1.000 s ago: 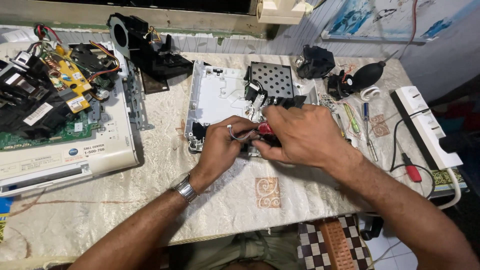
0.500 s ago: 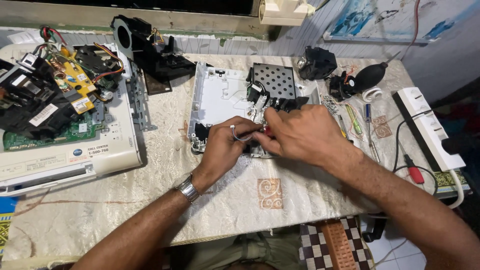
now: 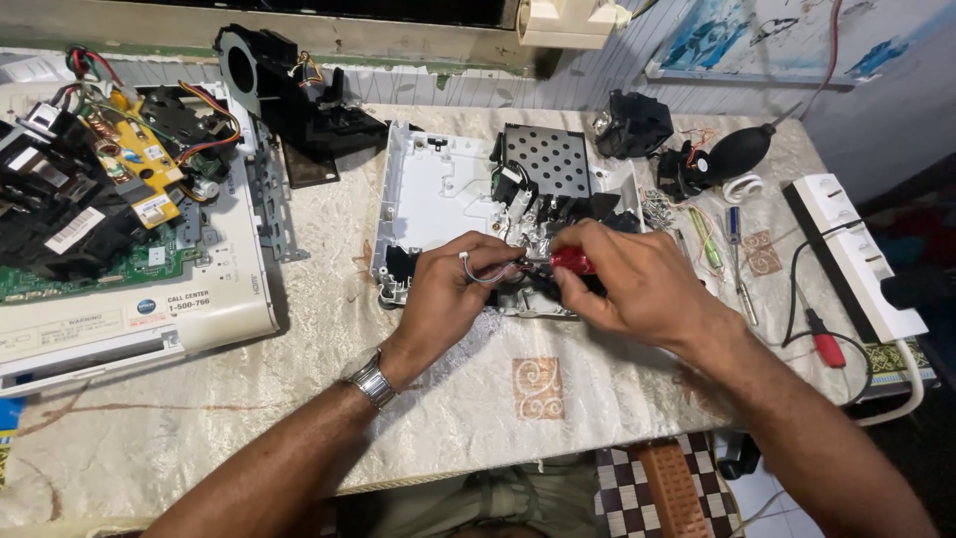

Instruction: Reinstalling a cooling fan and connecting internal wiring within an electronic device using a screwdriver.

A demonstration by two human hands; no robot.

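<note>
right hand [image 3: 637, 284]: fingers curled tight round a red-handled screwdriver [image 3: 573, 261], handle lying sideways, its tip toward the left hand and hidden among the parts.
left hand [image 3: 448, 294]: thumb and forefinger pinched together on a small metal part with thin wires [image 3: 488, 274], just left of the red handle. silver watch [image 3: 373, 381] on the wrist.
gap between hands: almost none, fingertips nearly touching over the work.
white casing [image 3: 438, 189]: open plastic shell directly under and beyond the fingers; both hands sit on its near edge, at the near right corner. left half of the shell bare.
perforated plate [image 3: 546, 159]: black, just beyond the fingers, at the far side of the shell.
right of fingers: small screwdrivers [image 3: 735, 259] lying loose on the cloth, near; black air blower [image 3: 742, 149] further out; white power strip [image 3: 856, 254] at the table's right edge, red-tipped cable [image 3: 825, 344] beside it.
left of fingers: strip of bare tablecloth [image 3: 329, 299], then a white device with exposed circuit boards [image 3: 119, 259], well apart.
far left: black fan housing [image 3: 289, 90] near the back wall.
near side: open cloth between the hands and the table's front edge, only the forearms crossing it.
</note>
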